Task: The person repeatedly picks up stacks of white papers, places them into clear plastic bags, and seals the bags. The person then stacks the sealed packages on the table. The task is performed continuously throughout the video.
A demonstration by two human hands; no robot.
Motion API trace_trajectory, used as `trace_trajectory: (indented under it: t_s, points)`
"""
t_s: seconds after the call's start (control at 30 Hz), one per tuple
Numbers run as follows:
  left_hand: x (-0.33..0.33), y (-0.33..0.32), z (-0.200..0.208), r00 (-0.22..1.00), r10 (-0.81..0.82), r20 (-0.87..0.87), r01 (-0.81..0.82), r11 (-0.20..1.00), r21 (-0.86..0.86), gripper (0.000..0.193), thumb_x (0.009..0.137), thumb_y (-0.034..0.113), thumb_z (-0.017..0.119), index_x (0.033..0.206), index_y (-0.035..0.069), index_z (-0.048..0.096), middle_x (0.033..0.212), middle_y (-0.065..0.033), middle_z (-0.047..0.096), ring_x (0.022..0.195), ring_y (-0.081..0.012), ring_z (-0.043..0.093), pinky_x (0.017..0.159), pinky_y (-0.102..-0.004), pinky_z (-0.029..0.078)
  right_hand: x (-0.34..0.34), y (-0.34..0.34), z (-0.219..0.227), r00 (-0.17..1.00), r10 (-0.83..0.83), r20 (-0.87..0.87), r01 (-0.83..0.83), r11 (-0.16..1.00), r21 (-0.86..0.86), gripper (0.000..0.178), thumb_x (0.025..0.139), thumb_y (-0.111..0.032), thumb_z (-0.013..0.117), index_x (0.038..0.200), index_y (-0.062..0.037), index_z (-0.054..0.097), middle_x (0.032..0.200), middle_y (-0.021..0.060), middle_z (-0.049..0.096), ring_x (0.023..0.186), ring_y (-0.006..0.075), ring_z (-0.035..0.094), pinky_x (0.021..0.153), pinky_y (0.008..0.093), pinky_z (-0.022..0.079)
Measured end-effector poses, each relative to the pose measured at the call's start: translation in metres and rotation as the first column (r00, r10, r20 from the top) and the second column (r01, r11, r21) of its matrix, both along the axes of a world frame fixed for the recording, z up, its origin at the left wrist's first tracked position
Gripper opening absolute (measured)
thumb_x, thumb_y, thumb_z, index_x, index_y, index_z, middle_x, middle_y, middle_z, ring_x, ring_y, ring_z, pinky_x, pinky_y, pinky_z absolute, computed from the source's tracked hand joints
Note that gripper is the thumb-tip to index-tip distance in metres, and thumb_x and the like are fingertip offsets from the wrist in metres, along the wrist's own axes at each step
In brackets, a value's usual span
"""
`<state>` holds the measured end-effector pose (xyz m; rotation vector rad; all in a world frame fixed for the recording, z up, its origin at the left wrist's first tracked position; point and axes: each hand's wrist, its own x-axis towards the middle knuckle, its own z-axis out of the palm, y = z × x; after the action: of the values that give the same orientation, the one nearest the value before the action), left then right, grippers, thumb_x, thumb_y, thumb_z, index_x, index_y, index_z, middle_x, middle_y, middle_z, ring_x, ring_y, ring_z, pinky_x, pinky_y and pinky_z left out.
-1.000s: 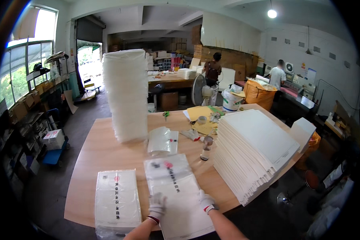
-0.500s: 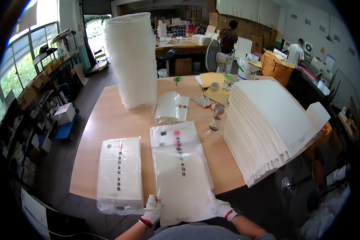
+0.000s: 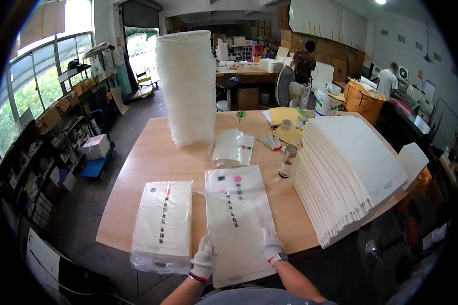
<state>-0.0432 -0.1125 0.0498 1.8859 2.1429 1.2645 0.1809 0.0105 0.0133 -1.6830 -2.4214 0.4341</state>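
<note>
My left hand (image 3: 204, 260), in a white glove, is closed on the left edge of a stack of cream paper (image 3: 241, 254). Against its opposite edge my gloved right hand (image 3: 273, 245) curls its fingers, with the thumb side toward the paper. The far part of the stack lies under or inside a clear printed plastic bag (image 3: 254, 187); which one, I cannot tell. Its near end overhangs the table edge toward me. To the left lies a bagged paper pack (image 3: 165, 216) with dark print and a red round mark.
A tall roll of translucent plastic (image 3: 188, 91) stands at the back left. Folded bags (image 3: 232, 148), a glass bottle (image 3: 287, 162), a spare glove (image 3: 268, 142) and green-handled scissors (image 3: 240, 115) lie beyond. White board sheets (image 3: 351, 162) fill the right. Two people work farther off.
Both hands have moved forward along the paper stack's edges, the right one also inward. The stack has slid slightly away from me. My view has tilted up a little.
</note>
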Motion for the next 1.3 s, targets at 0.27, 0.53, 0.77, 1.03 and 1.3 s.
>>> trace_trajectory:
  t_s: [0.27, 0.53, 0.77, 1.03, 1.3]
  points:
    - [-0.017, -0.001, -0.052, 0.917, 0.191, 0.35, -0.018, 0.897, -0.442, 0.016, 0.087, 0.018, 0.048, 0.081, 0.003, 0.045, 0.068, -0.014, 0.055, 0.063, -0.0272, 0.057, 0.056, -0.0375, 0.044, 0.012, -0.022, 0.008, 0.996, -0.078, 0.039, 0.084, 0.981, -0.174, 0.068, 0.078, -0.014, 0.047, 0.137, -0.0112, 0.015, 0.074, 0.0237, 0.058, 0.066, 0.0391, 0.059, 0.056, 0.0529, 0.042]
    - [-0.008, -0.02, -0.07, 0.796, 0.077, 0.6, 0.123, 0.95, -0.286, 0.02, 0.086, 0.018, 0.05, 0.077, 0.002, 0.045, 0.063, -0.0108, 0.049, 0.057, -0.0213, 0.052, 0.053, -0.0339, 0.042, 0.039, -0.056, 0.009, 0.996, 0.033, -0.088, -0.046, 0.987, -0.153, 0.065, 0.083, -0.023, 0.046, 0.137, -0.0078, 0.013, 0.065, 0.0175, 0.059, 0.054, 0.0341, 0.058, 0.046, 0.0499, 0.041]
    - [-0.016, -0.094, 0.016, 0.901, -0.235, 0.365, 0.414, 0.715, -0.563, 0.016, 0.081, 0.017, 0.053, 0.09, 0.004, 0.051, 0.088, -0.0146, 0.054, 0.081, -0.0329, 0.054, 0.072, -0.039, 0.043, 0.058, -0.135, 0.032, 0.988, 0.13, -0.08, -0.146, 0.957, -0.249, 0.057, 0.084, -0.022, 0.044, 0.134, -0.0094, 0.022, 0.066, 0.0178, 0.06, 0.056, 0.0358, 0.058, 0.048, 0.0507, 0.043]
    - [-0.021, -0.061, -0.012, 0.923, 0.005, 0.384, 0.2, 0.848, -0.491, 0.006, 0.076, 0.002, 0.053, 0.081, 0.003, 0.053, 0.072, -0.0118, 0.056, 0.065, -0.0257, 0.056, 0.057, -0.0344, 0.045, 0.051, -0.119, 0.033, 0.988, 0.002, -0.155, -0.026, 0.988, -0.152, 0.033, 0.083, -0.027, 0.046, 0.115, -0.018, 0.05, 0.066, 0.0157, 0.06, 0.055, 0.0321, 0.058, 0.05, 0.0415, 0.046]
    - [-0.013, -0.052, 0.05, 0.804, -0.444, 0.395, 0.507, 0.859, -0.068, 0.006, 0.069, -0.001, 0.053, 0.069, 0.005, 0.052, 0.068, -0.0099, 0.053, 0.063, -0.0225, 0.053, 0.056, -0.03, 0.043, 0.051, -0.093, -0.027, 0.278, -0.858, -0.433, -0.155, 0.405, -0.901, 0.038, 0.089, -0.026, 0.049, 0.119, -0.0024, 0.047, 0.106, 0.0097, 0.058, 0.092, 0.0199, 0.058, 0.081, 0.0339, 0.047]
